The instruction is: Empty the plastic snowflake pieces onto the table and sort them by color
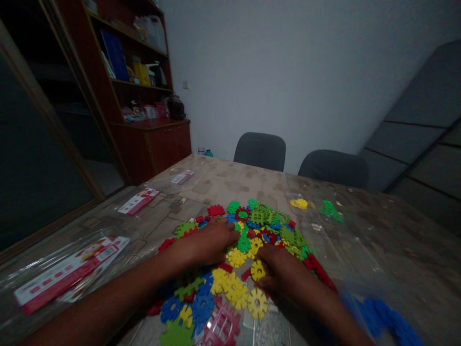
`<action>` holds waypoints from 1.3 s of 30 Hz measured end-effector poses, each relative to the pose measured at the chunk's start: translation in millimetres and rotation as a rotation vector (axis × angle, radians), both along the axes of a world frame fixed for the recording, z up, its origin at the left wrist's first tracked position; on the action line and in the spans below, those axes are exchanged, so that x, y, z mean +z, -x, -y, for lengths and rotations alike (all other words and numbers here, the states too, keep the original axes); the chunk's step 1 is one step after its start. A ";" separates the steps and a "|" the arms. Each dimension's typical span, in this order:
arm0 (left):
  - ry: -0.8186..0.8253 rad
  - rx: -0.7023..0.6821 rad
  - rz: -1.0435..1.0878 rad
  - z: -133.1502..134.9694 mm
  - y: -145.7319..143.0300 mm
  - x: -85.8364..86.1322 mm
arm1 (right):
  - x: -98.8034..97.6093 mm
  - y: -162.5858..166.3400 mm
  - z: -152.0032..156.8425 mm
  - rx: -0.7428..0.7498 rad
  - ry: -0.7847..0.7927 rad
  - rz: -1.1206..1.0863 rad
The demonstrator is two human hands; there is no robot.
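Note:
A heap of colourful plastic gear-shaped building pieces (pixel 236 258) covers the near middle of the table in yellow, green, blue and red. My left hand (pixel 215 239) lies over the heap's left-centre, fingers stretched toward the green and yellow pieces; its thumb is hidden. Between the thumb and index finger of my right hand (pixel 283 270) is a yellow gear piece (pixel 257 270), at the heap's right side. Closer to me lie another yellow gear piece (pixel 257 303), blue gear pieces (pixel 203 305) and a dark red square lattice piece (pixel 223 324).
Clear plastic packets with red-and-white labels (pixel 77 269) lie along the table's left. Clear bags with yellow pieces (pixel 299 203) and green pieces (pixel 329 210) are at right, blurred blue pieces (pixel 382 317) near the front. Two grey chairs (pixel 260 150) stand beyond the table (pixel 223 180).

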State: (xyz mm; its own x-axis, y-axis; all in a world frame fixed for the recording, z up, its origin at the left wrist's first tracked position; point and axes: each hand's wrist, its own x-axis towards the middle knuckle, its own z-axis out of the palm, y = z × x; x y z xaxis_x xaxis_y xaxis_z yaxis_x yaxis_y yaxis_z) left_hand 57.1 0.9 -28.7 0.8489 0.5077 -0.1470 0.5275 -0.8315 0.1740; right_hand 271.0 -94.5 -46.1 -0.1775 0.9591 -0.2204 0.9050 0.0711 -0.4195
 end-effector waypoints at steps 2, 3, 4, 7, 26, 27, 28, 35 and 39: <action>0.009 -0.004 0.003 -0.3 0.4 -0.5 | 0.3 -2.5 -3.9 -0.008 -0.002 0.005; 0.021 0.006 0.012 -0.4 0.4 -0.5 | 1.6 -4.7 -5.1 -0.010 -0.002 0.005; 0.037 0.019 0.027 -0.6 0.4 -0.2 | 3.5 -7.2 -5.4 -0.005 0.005 0.003; 0.093 0.047 0.089 -1.4 0.0 3.1 | 11.7 -12.1 -0.8 0.060 0.066 -0.039; 0.176 0.010 0.148 -1.7 4.6 13.1 | 35.5 34.5 21.4 0.119 0.196 0.199; 0.193 -0.001 0.151 -1.0 5.2 14.9 | 33.7 31.1 21.0 0.106 0.183 0.176; 0.239 -0.028 0.155 1.0 5.6 17.2 | 31.7 26.7 20.1 0.090 0.165 0.149; 0.552 -0.183 0.032 22.3 -2.3 9.0 | 23.3 -8.4 7.5 0.022 0.118 0.074; 0.347 -0.143 -0.026 24.5 -7.0 2.2 | 21.7 -6.7 7.2 -0.010 0.121 0.127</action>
